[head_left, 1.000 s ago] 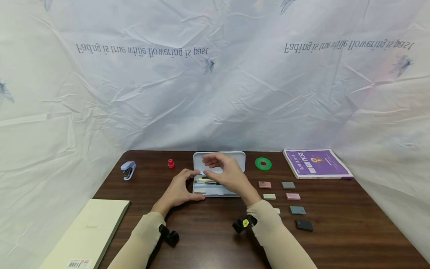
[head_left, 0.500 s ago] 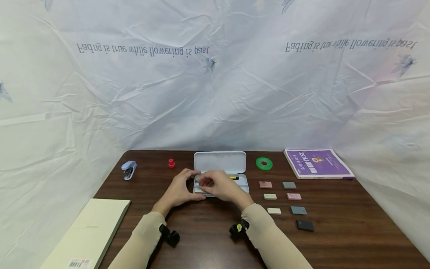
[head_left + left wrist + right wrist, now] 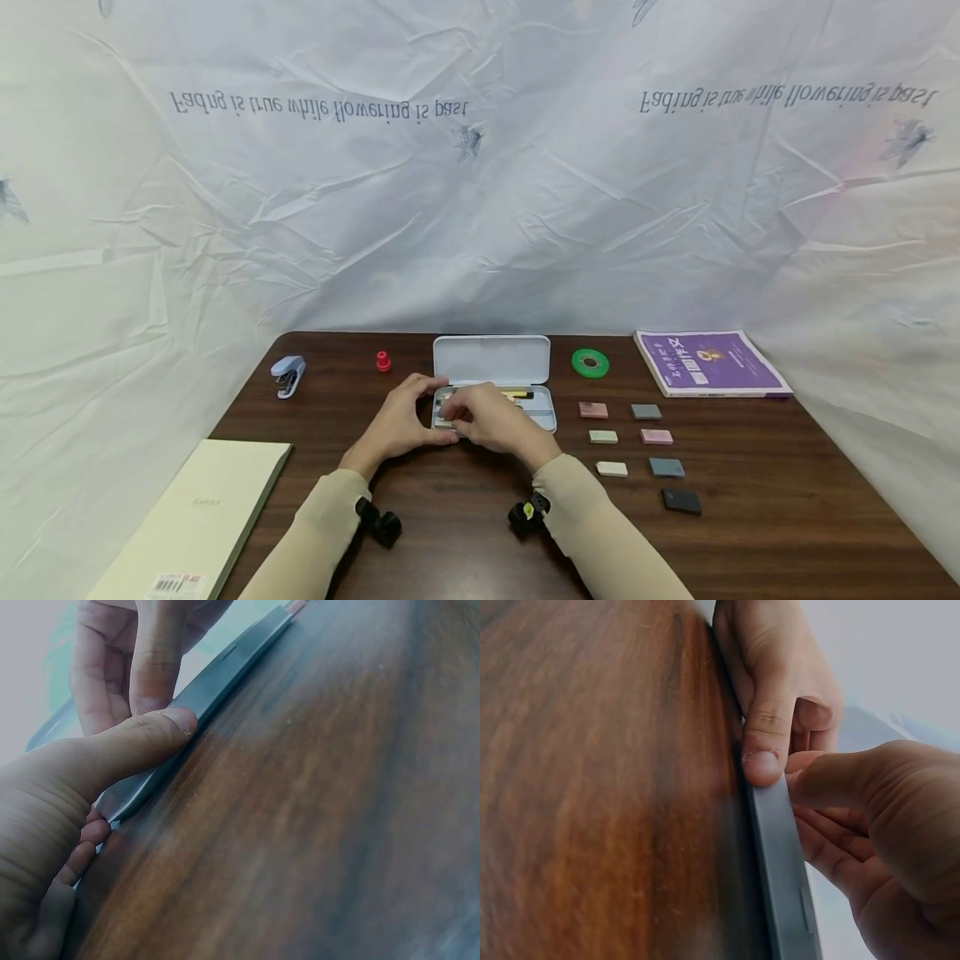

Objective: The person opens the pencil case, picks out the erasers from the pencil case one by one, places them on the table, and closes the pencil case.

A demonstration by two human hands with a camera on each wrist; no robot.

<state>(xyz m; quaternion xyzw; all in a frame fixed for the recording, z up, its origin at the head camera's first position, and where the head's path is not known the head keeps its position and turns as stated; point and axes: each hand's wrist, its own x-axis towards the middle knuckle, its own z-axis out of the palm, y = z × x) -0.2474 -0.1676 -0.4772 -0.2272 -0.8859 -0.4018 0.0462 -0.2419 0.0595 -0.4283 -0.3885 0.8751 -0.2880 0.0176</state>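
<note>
1. The left hand (image 3: 397, 423) grips the near-left corner of the open pencil case (image 3: 543, 410), thumb along its near wall and fingers curled over the left end.
2. The right hand (image 3: 487, 421) reaches into the left part of the case with its fingers bent down among the contents; its thumb lies against the near wall, right next to the left thumb. Whether it pinches anything inside I cannot tell, as the fingers hide it.
3. The case sits on the dark wooden table (image 3: 750, 533), near the middle and toward the far edge, its white lid (image 3: 491, 359) folded back flat on the far side.
4. A pen (image 3: 517, 394) with a yellow band lies along the far side of the tray, just right of the right hand.
5. To the right of the case, seven small erasers (image 3: 630, 454) lie apart in loose rows, in pink, grey, pale green, cream and black.
6. Further back on the right are a green roll of tape (image 3: 589, 362) and a purple book (image 3: 708, 362).
7. On the far left are a small red stamp (image 3: 383, 361) and a pale blue stapler (image 3: 288, 376).
8. A cream notebook (image 3: 195, 517) lies at the near-left edge.
9. A crumpled white sheet (image 3: 480, 192) with printed lettering hangs behind the table.
</note>
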